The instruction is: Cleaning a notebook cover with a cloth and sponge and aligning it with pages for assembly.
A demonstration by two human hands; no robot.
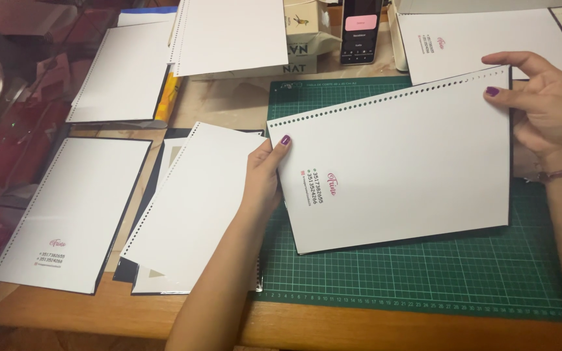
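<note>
Holding a white punched-edge cover sheet with dark backing at both ends, raised just over the green gridded cutting mat. Left hand pinches the near-left edge, thumb on top; right hand grips the far-right corner, fingers partly curled around it. Looks like the squaring-up step: holes row runs along the top edge. Next move likely needs both grips kept level so the layers don't slip. More punched white sheets lie left on the wooden table

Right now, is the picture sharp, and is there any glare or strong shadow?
Head view: sharp on the punched white sheet held by the left hand and right hand; soft even light, no glare; dark, murky area at far left.
</note>
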